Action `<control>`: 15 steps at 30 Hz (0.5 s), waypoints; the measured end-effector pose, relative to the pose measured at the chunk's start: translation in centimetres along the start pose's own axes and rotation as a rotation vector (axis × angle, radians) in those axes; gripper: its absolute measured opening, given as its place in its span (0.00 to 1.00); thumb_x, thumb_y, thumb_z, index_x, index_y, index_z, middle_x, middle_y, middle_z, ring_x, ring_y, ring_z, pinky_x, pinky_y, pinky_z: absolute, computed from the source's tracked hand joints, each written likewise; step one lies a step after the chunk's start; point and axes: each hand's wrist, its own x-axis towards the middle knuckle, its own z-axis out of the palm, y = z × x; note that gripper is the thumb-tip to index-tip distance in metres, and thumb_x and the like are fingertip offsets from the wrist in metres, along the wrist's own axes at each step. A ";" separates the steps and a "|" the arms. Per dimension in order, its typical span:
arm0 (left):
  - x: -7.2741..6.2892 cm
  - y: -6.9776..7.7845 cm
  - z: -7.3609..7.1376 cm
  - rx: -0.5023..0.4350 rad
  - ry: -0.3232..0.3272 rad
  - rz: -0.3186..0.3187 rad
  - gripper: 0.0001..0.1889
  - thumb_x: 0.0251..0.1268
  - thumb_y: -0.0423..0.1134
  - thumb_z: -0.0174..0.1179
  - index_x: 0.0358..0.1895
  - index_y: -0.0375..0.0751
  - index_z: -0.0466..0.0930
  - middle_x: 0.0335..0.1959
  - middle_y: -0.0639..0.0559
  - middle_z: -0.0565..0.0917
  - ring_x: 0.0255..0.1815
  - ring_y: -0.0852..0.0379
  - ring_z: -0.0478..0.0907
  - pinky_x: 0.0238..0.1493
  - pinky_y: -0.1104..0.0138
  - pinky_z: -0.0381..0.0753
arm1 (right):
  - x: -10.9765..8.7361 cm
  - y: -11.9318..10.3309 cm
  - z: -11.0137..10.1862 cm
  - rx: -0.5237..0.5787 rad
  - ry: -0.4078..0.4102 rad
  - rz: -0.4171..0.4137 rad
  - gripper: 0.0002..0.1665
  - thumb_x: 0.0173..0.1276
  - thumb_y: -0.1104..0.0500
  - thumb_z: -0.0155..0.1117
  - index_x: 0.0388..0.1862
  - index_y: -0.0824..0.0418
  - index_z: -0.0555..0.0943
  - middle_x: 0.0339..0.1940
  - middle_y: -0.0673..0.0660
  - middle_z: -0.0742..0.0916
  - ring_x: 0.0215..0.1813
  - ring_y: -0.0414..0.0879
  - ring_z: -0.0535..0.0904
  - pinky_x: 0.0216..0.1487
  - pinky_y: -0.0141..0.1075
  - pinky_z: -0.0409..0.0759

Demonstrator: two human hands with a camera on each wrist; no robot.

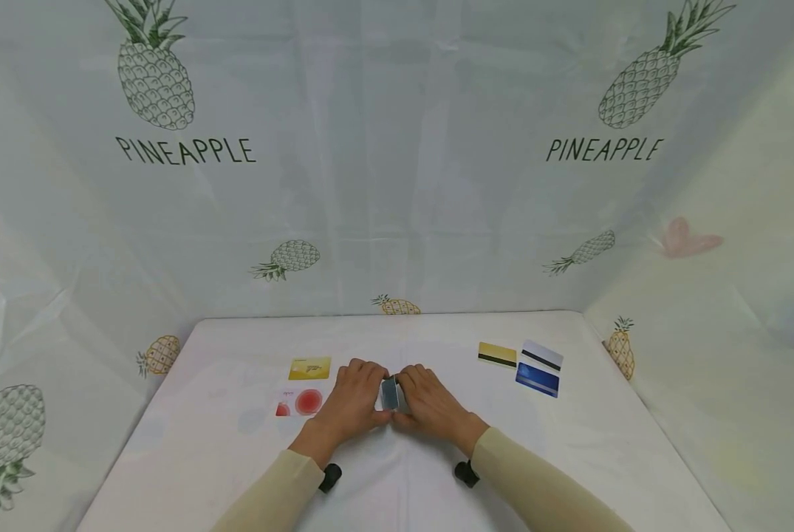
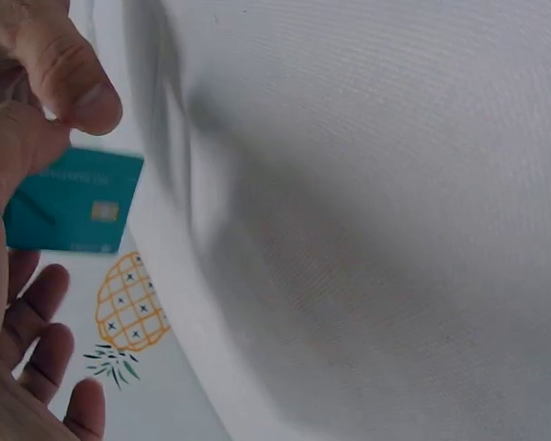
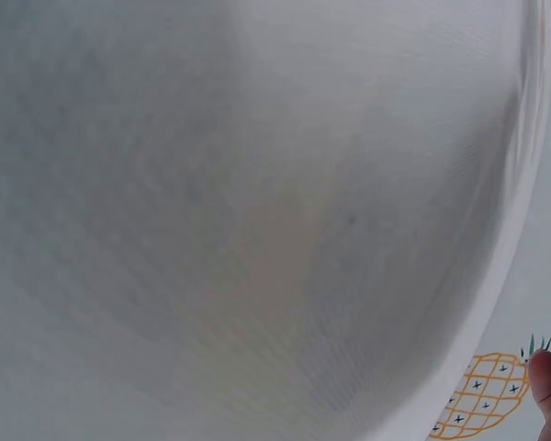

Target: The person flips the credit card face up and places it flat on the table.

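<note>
Card (image 2: 72, 204) of smooth teal plastic, with a small squarish chip, sits between the left hand (image 1: 351, 403) and right hand (image 1: 434, 403), grasped by the fingers of both, over the white, creased tabletop (image 1: 397, 480). Thin rectangles flank them: yellow card (image 1: 309, 368) and red-and-white card (image 1: 308, 402) left; gold card (image 1: 497, 354), white card (image 1: 541, 355) and blue card (image 1: 538, 380) right.

Head view: soft, even light recorded; source not shown. Pale glints are caught on creases of the hung curtain (image 1: 397, 185); faint shadows are cast on the table (image 1: 403, 336) beneath the sleeves (image 1: 546, 476). Left wrist: dimmer; the white cloth (image 2: 422, 138) is crossed by a broad, soft-edged shadow, and print on the teal card (image 2: 64, 216) is blurred. Right wrist: murky, cloth softly focused, fine ripple patterning seen.
</note>
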 end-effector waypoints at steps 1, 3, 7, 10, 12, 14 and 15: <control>0.0 0.0 0.0 0.001 0.001 -0.013 0.34 0.58 0.56 0.78 0.63 0.45 0.75 0.59 0.52 0.82 0.63 0.50 0.69 0.65 0.53 0.70 | 0.0 0.0 0.0 0.001 0.007 -0.004 0.32 0.69 0.40 0.73 0.59 0.61 0.77 0.53 0.52 0.80 0.52 0.44 0.73 0.53 0.37 0.75; 0.0 0.1 0.0 0.007 0.002 -0.031 0.35 0.57 0.54 0.79 0.62 0.45 0.74 0.56 0.51 0.83 0.61 0.50 0.69 0.64 0.52 0.70 | -0.1 0.1 -0.1 -0.002 0.019 -0.007 0.33 0.69 0.40 0.73 0.59 0.61 0.77 0.52 0.52 0.80 0.51 0.44 0.73 0.53 0.37 0.75; 0.0 -0.1 0.2 0.056 0.007 -0.046 0.35 0.55 0.53 0.80 0.61 0.44 0.74 0.55 0.49 0.84 0.59 0.47 0.71 0.59 0.51 0.72 | -0.2 0.3 -0.5 -0.008 0.037 0.006 0.35 0.66 0.40 0.76 0.59 0.62 0.78 0.51 0.53 0.81 0.49 0.45 0.74 0.51 0.37 0.75; 0.1 -0.4 0.5 0.098 -0.003 -0.067 0.36 0.55 0.55 0.79 0.63 0.45 0.75 0.58 0.48 0.83 0.59 0.46 0.71 0.59 0.51 0.72 | -0.2 0.3 -0.7 -0.014 0.044 0.023 0.35 0.64 0.40 0.77 0.58 0.62 0.78 0.51 0.53 0.81 0.49 0.45 0.74 0.50 0.37 0.74; 0.1 -0.6 0.8 0.113 -0.006 -0.082 0.36 0.55 0.56 0.79 0.64 0.46 0.76 0.58 0.48 0.82 0.59 0.46 0.70 0.58 0.51 0.71 | -0.2 0.3 -0.8 -0.025 0.048 0.029 0.35 0.63 0.40 0.77 0.58 0.62 0.78 0.51 0.53 0.81 0.49 0.46 0.74 0.49 0.37 0.74; 0.1 -0.7 0.9 0.122 -0.018 -0.095 0.37 0.55 0.56 0.79 0.65 0.46 0.76 0.59 0.49 0.82 0.60 0.47 0.70 0.59 0.52 0.70 | -0.2 0.3 -0.8 -0.034 0.057 0.031 0.36 0.62 0.40 0.77 0.58 0.61 0.78 0.51 0.53 0.81 0.49 0.46 0.73 0.48 0.37 0.73; 0.1 -0.8 1.0 0.125 -0.021 -0.098 0.37 0.55 0.56 0.80 0.65 0.46 0.76 0.59 0.49 0.82 0.60 0.47 0.70 0.59 0.51 0.70 | -0.2 0.3 -0.8 -0.042 0.058 0.032 0.37 0.61 0.39 0.77 0.58 0.61 0.77 0.51 0.53 0.81 0.49 0.46 0.73 0.48 0.37 0.74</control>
